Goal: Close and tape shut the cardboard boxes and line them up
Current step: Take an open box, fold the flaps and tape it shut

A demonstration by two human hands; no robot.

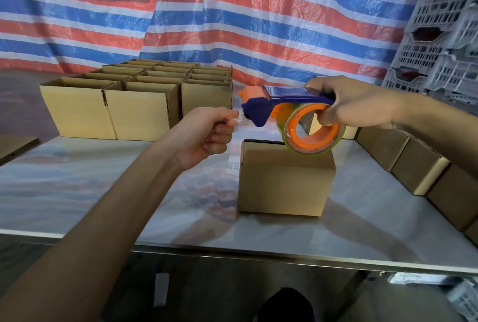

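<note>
Above the closed box (284,179), up and to its left, the left hand (209,132) is curled into a fist, thumb and forefinger pinching the free end of the clear tape (239,116). Over the box's far edge and to its right, the right hand (357,104) is wrapped round the handle of the blue-and-orange tape dispenser (261,107), thumb at the core of its roll (313,130), which hangs just over the box's far right corner.

The dispenser's long axis runs left to right, nose toward the left hand. The short strip between them therefore lies across the box's width, held clear of its top and not yet stuck.

By my reading, the coming move is to bring that strip down onto the box. Whether it lines up with the flap seam cannot be told, as the top is seen nearly edge-on.

Beyond the box to the far left stand open boxes (139,104) in a block. To its right a row of closed boxes (413,163) runs along the surface (103,187).
</note>
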